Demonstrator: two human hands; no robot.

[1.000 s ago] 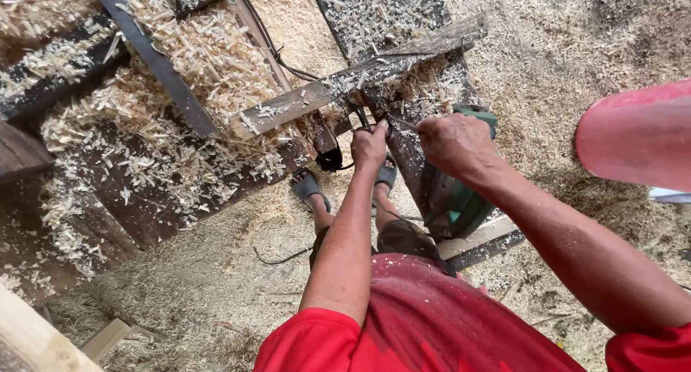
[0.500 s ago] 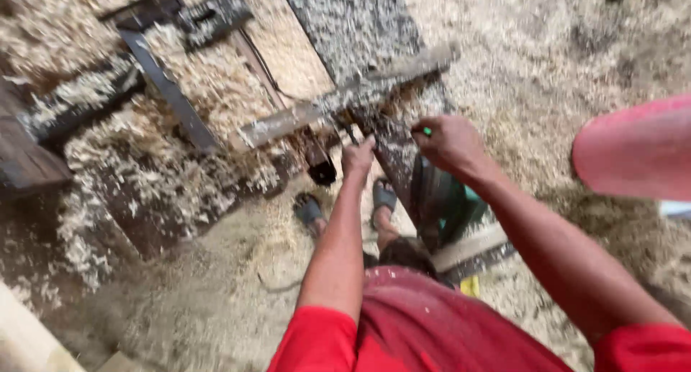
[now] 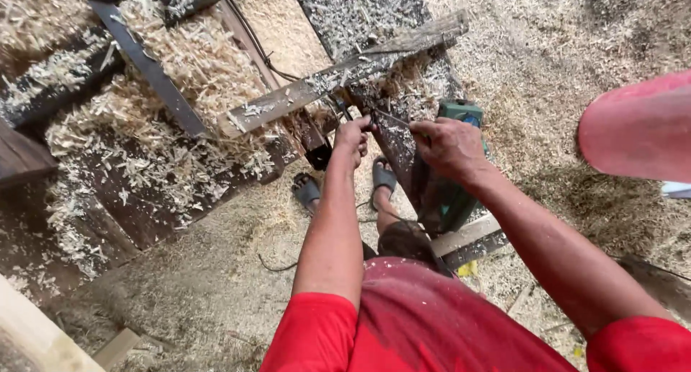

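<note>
The person stands over a dark wooden beam (image 3: 392, 138) dusted with shavings, both arms stretched out ahead. The left hand (image 3: 353, 138) is curled shut against the near end of the beam, fingers folded in, though I cannot make out just what it pinches. The right hand (image 3: 450, 147) sits just beside it to the right, closed around a thin metal rod (image 3: 392, 118) whose tip points left toward the left hand; the two hands are close but apart. Just behind the right hand, a green power tool (image 3: 450, 192) stands against the beam's right side, its top showing past the knuckles. A long weathered plank (image 3: 338, 73) lies crosswise over the beam, running from the left middle up toward the far right. Further left, a dark flat metal bar (image 3: 155, 73) slants across a heap of pale wood shavings (image 3: 165, 138) that covers more dark boards. Below the hands, two feet in grey sandals (image 3: 308, 190) stand on the sawdust-covered floor (image 3: 576, 48). A thin black cable (image 3: 252, 33) trails away at the far side. At the right edge hangs a pink curved shape (image 3: 637, 127), blurred and close to the camera.
</note>
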